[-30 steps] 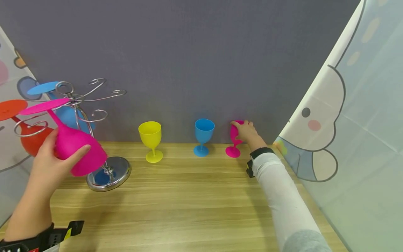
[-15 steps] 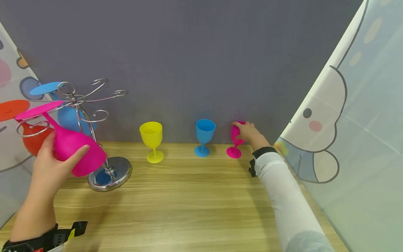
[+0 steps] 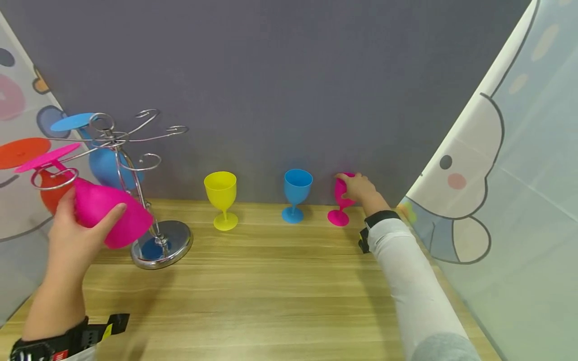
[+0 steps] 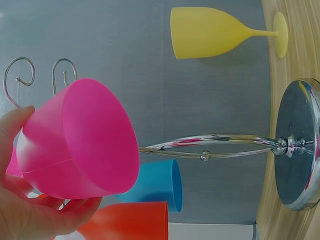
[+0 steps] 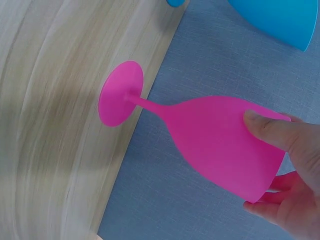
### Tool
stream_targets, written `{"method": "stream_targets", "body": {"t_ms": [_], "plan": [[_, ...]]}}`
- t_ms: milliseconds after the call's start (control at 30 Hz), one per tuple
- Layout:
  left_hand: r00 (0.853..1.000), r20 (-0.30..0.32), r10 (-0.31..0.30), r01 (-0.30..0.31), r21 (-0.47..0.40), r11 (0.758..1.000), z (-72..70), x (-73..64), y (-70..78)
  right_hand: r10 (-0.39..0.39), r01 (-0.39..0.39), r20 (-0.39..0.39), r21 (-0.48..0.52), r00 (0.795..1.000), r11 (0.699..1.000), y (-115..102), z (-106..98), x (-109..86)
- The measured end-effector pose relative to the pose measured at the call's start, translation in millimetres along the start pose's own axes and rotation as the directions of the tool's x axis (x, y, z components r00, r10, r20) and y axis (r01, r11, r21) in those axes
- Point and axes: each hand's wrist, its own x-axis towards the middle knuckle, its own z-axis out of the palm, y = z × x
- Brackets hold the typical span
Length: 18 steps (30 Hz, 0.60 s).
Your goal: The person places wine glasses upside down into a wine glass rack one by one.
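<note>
My left hand point(image 3: 74, 238) grips the bowl of a pink plastic goblet point(image 3: 110, 210), which is tilted with its mouth facing down and right. Its foot lies over a curled arm of the chrome goblet rack point(image 3: 135, 195); whether the stem sits inside that curl I cannot tell. In the left wrist view, fingers and thumb wrap round the bowl point(image 4: 75, 145). At the table's back edge, my right hand point(image 3: 358, 188) holds a second pink goblet point(image 5: 215, 145) by its upper bowl, thumb on one side and fingers on the other. That goblet stands upright, foot on the table.
A red goblet point(image 3: 24, 152) and a blue goblet point(image 3: 108, 168) hang upside down on the rack. Upright along the back of the wooden table point(image 3: 271, 286) stand a yellow goblet point(image 3: 220, 191) and another blue goblet point(image 3: 298, 186). A grey panel point(image 3: 289, 90) rises behind.
The left hand's goblet has shifted left against the rack, its foot now farther out along the curled arm. My right hand keeps its hold on the standing pink goblet. The head view has turned slightly.
</note>
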Motion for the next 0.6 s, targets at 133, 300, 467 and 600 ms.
{"method": "stream_targets", "body": {"t_ms": [133,300,467,600], "plan": [[0.999,-0.023,-0.037,0.036,-0.028,0.999,-0.6,-4.9,0.0,0.001,-0.001,0.003,-0.008,1.0,1.0,-0.7,-0.6,-0.4],[0.997,-0.036,-0.073,0.071,-0.069,0.995,1.9,-12.5,2.7,0.01,-0.01,0.004,-0.003,1.0,1.0,0.0,-1.0,-1.0],[0.994,-0.071,-0.081,0.074,-0.103,0.992,6.4,-18.4,3.8,0.019,-0.019,0.012,-0.005,1.0,1.0,0.7,-1.5,-0.9],[0.992,-0.099,-0.079,0.069,-0.108,0.992,5.8,-21.0,0.9,0.005,-0.005,0.01,-0.013,1.0,1.0,-1.1,-1.9,0.7]]}}
